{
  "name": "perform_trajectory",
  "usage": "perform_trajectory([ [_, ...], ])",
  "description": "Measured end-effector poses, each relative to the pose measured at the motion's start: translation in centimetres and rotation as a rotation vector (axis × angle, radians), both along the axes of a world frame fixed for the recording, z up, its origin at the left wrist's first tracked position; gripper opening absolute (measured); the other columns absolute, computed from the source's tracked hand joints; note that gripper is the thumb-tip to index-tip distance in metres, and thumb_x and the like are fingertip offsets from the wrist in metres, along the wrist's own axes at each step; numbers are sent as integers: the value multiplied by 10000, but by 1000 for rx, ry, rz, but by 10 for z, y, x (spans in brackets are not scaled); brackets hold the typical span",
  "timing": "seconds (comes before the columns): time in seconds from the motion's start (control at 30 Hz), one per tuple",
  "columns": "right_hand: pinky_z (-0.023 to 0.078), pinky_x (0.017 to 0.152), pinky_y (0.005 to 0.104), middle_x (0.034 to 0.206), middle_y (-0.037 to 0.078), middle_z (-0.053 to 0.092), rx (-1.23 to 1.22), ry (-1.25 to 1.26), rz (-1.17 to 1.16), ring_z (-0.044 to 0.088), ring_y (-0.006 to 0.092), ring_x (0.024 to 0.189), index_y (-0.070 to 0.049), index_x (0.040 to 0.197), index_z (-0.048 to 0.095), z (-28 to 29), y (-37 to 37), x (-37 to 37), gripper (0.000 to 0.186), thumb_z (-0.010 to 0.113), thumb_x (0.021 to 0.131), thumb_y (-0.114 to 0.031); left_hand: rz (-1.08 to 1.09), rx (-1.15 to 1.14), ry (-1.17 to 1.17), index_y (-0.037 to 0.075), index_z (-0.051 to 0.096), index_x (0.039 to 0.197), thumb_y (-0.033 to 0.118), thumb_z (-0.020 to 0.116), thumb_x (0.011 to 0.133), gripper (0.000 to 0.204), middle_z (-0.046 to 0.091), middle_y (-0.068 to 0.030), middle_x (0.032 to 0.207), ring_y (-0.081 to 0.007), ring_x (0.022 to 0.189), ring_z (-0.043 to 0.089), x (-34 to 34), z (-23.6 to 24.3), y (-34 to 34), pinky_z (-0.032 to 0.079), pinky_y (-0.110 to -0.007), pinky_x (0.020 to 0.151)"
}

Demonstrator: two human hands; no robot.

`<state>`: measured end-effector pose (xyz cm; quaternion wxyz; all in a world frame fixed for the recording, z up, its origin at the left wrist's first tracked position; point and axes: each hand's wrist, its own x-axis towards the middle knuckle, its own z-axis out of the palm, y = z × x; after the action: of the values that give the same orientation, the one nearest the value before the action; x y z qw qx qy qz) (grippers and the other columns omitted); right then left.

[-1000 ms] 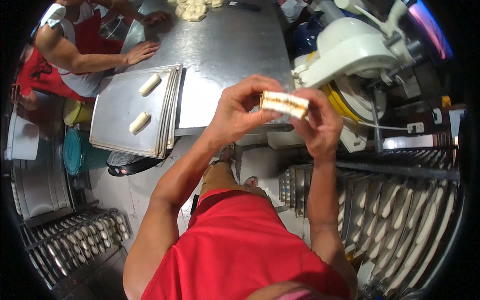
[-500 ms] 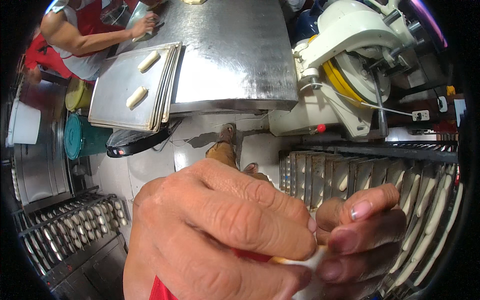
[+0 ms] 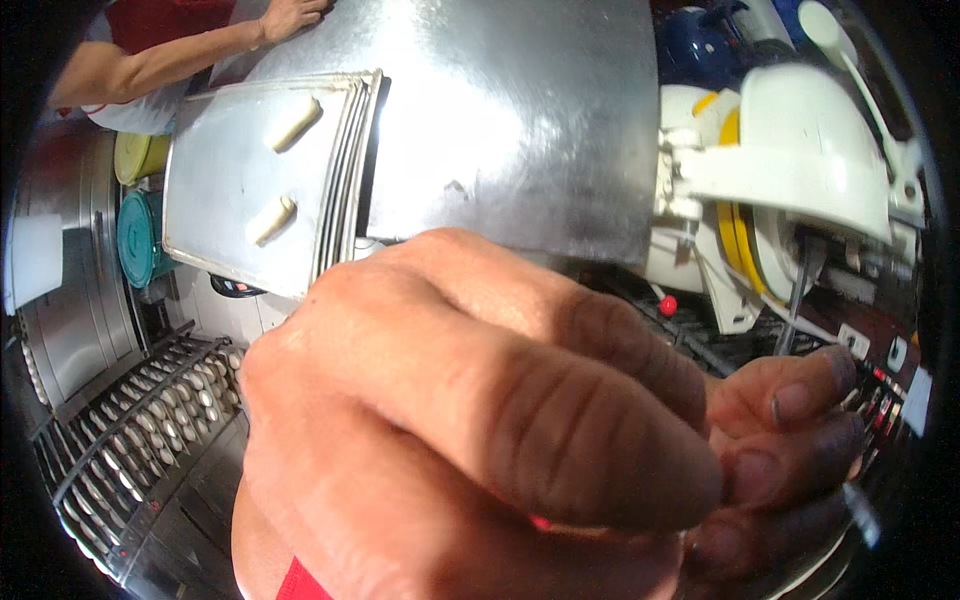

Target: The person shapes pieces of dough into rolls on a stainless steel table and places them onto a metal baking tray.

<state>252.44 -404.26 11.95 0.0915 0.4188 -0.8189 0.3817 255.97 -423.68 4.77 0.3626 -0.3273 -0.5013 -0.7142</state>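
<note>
My left hand (image 3: 480, 400) fills the lower middle, very close, its fingers curled and pinched together. Against its fingertips, at the right, sits my right hand (image 3: 785, 450) with bent fingers. Whatever lies between the two hands is hidden behind the fingers. A small pale, blurred sliver (image 3: 862, 515) shows just beyond the right fingers; its kind cannot be made out. Past the hands, two rolled dough pieces (image 3: 296, 124) lie apart on the top sheet of a stack of metal baking trays (image 3: 215, 190). Neither hand touches them.
The trays rest at the left corner of a steel table (image 3: 520, 130). A co-worker's hand (image 3: 292, 18) is on its far left edge. A white machine (image 3: 800, 150) stands right, a loaded rack (image 3: 170, 410) lower left, and lidded green (image 3: 140, 238) and yellow (image 3: 135, 158) buckets left.
Both hands have come closer and cover more of the view. The whitish thing between my fingers is now hidden. The view has shifted toward the table; the co-worker's hand sits higher.
</note>
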Motion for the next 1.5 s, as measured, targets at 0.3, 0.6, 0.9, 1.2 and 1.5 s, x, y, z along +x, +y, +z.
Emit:
perform_trajectory([
  [0.3, 415, 892, 406, 950, -130, 520, -409, -177, 280, 524, 153, 931, -356, 1065, 595, -41, -145, -109, 262, 728, 845, -405, -5, -11, -151, 176, 626, 1259, 266, 729, 969, 321, 694, -124, 1040, -330, 1010, 657, -95, -21, -120, 563, -510, 873],
  [0.6, 539, 782, 399, 953, -46, 628, -377, -144, 462, 639, 201, 934, -249, 952, 689, -49, -192, -181, 209, 809, 813, -351, 1009, -744, -661, 95, 506, 1475, 157, 746, 897, 629, 593, -178, 1296, -303, 1192, 618, -239, -178, -317, 560, -404, 935],
  [0.9, 513, 850, 402, 925, 37, 672, -161, -350, 396, 648, 207, 951, -173, 900, 695, -73, -204, -237, 241, 746, 877, -407, 1090, -1292, -899, 82, 451, 1442, 294, 806, 789, 773, 516, -210, 1384, -395, 1241, 537, -331, -243, -379, 493, -511, 995],
  [1.2, 492, 951, 344, 996, 80, 729, -315, -1201, -279, 668, 192, 933, 19, 1157, 724, -265, -141, -325, 464, 842, 789, -237, 1254, -1503, -1015, 256, 440, 1507, 289, 592, 975, 554, 484, -176, 1244, -344, 1007, 607, -388, -263, -382, 592, -436, 697],
  [1.5, 512, 991, 437, 1219, 162, 678, 157, -464, -389, 651, 295, 1115, -18, 1266, 660, -283, -129, -329, 536, 827, 836, -289, 825, -1126, -823, 141, 614, 1208, 141, 663, 879, 332, 553, -186, 1144, -380, 981, 668, -322, -226, -367, 592, -468, 826],
])
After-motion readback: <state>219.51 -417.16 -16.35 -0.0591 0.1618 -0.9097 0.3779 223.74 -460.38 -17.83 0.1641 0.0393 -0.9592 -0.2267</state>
